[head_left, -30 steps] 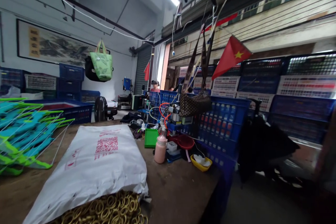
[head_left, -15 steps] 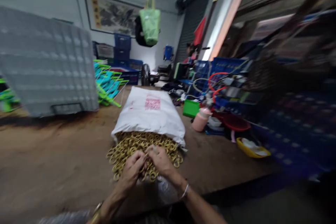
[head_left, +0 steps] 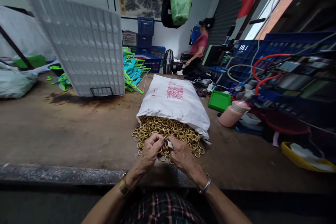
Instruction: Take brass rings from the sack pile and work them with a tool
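Note:
Brass-coloured rings [head_left: 181, 129] spill from the mouth of a white sack [head_left: 173, 106] lying on the table. At the near edge of this heap, both my hands are close together with fingertips almost meeting. My left hand [head_left: 151, 149] pinches a brass-coloured ring between thumb and fingers, partly hidden by them. The fingers of my right hand [head_left: 183, 154] are curled closed beside it. A small white piece with a dark edge [head_left: 170, 144] shows at those fingers; whether it is a wrap or a held tool is unclear. What the right fingers grip is hidden.
A translucent ribbed panel [head_left: 86, 49] stands at left, with green and blue plastic pieces [head_left: 133, 71] behind. On the right are a green tray [head_left: 219, 100], a pink bottle [head_left: 233, 113] and a yellow dish [head_left: 306, 157]. Another person [head_left: 198, 47] is at the back.
The view has swung left and tilted down, and it is sharper now. My hands stay together at the ring heap, fingers slightly shifted. The person at the back is now plainly visible.

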`<move>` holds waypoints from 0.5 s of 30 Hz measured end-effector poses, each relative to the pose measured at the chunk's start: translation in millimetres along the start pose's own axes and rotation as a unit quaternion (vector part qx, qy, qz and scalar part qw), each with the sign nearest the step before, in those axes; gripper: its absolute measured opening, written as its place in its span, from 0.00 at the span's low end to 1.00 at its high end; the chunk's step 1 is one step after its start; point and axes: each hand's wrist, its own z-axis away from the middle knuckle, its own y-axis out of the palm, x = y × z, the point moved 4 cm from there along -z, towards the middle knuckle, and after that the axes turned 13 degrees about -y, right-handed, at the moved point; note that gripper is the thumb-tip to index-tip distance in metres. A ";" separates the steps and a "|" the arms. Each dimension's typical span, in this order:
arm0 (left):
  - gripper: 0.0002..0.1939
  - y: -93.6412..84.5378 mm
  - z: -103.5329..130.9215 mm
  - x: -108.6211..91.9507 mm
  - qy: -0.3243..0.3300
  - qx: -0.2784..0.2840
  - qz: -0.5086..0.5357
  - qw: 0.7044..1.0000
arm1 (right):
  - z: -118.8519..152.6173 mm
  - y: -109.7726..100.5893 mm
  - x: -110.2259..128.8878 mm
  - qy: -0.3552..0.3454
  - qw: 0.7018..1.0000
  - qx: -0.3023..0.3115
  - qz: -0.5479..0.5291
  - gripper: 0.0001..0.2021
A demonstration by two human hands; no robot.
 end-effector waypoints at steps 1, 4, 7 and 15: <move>0.17 -0.4 0.1 0.5 -0.002 -0.005 -0.001 1.000 | -0.2 -0.1 0.0 0.003 1.000 0.000 0.005 0.12; 0.17 -0.7 0.4 1.8 -0.001 -0.012 -0.006 1.000 | -0.4 -1.3 0.6 0.011 1.000 -0.004 0.015 0.12; 0.17 -1.6 0.5 3.2 0.004 -0.022 -0.016 1.000 | -0.2 -1.4 0.8 0.016 1.000 -0.002 0.025 0.13; 0.16 -3.1 3.1 2.5 0.004 -0.040 -0.049 0.998 | 0.1 5.3 -2.0 0.018 0.998 0.011 0.051 0.15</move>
